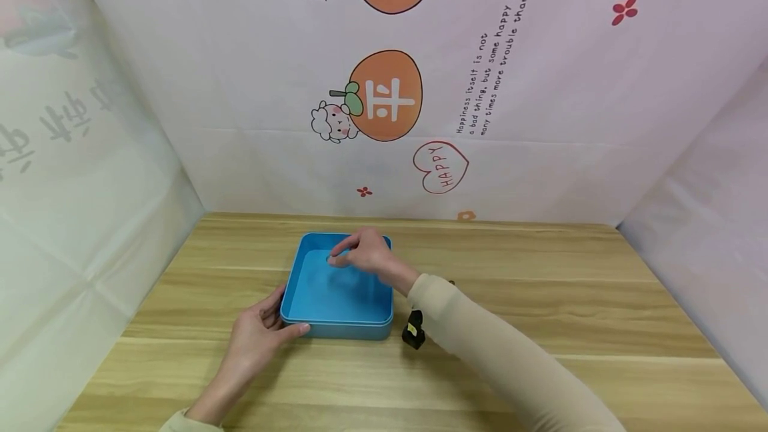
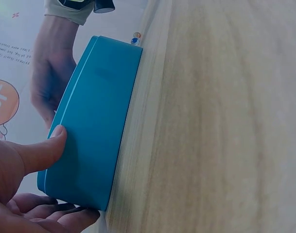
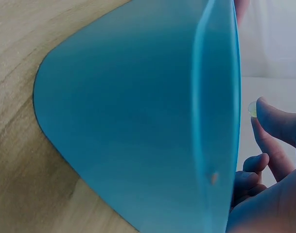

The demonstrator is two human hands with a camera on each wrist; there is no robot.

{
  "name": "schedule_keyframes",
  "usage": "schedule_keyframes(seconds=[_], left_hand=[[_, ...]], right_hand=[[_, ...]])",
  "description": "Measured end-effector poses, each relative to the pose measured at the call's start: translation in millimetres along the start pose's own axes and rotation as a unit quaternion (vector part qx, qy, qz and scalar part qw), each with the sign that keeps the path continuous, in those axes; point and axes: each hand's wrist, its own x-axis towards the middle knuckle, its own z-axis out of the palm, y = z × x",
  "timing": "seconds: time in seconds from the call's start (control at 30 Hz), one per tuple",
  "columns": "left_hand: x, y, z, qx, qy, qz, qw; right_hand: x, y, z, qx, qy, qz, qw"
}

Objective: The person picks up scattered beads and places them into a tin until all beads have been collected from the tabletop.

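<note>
A shallow, open-topped blue plastic box (image 1: 351, 331) sits on the wooden table. At its near left corner, my left hand (image 1: 257, 337) holds it, thumb (image 2: 50, 150) against the front wall and fingers around the left side. Over the box's inside, my right hand (image 1: 367, 252) pinches a small clear marble (image 3: 253, 109) with a yellowish tint between thumb and index finger, its other fingers curled. Bare blue floor shows below that hand. The right wrist view has the box's outer wall (image 3: 128, 107) filling much of the picture.
Small glass marbles (image 2: 135, 39) lie on the table beyond the box's right end, mostly behind the right sleeve (image 1: 480, 332) in the head view. A black device (image 1: 414, 332) with a yellow label hangs at the right wrist. A printed white sheet (image 1: 270, 172) stands behind the table (image 1: 540, 312).
</note>
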Motion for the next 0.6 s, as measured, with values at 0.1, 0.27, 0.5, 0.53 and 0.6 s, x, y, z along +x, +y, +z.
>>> schedule_keyframes(seconds=[0.1,0.27,0.5,0.53,0.6], left_hand=[[0.2,-0.1,0.2,0.001,0.000,0.001,1.0000],[0.4,-0.1,0.4,0.003,0.000,0.003,1.0000],[-0.3,0.2,0.7,0.004,0.000,0.005,1.0000],[-0.5,0.3,0.7,0.004,0.000,0.004,1.0000],[-0.8,0.2,0.6,0.003,-0.001,0.003,1.0000]], right_hand=[[1.2,2.3,0.9,0.004,-0.001,0.001,1.000],[2.5,4.9,2.4,0.009,-0.003,-0.003,1.000],[2.7,5.7,5.2,0.008,-0.001,0.004,1.000],[2.9,5.6,5.5,0.008,-0.001,0.005,1.000],[3.4,5.7,5.9,0.008,0.001,0.003,1.000]])
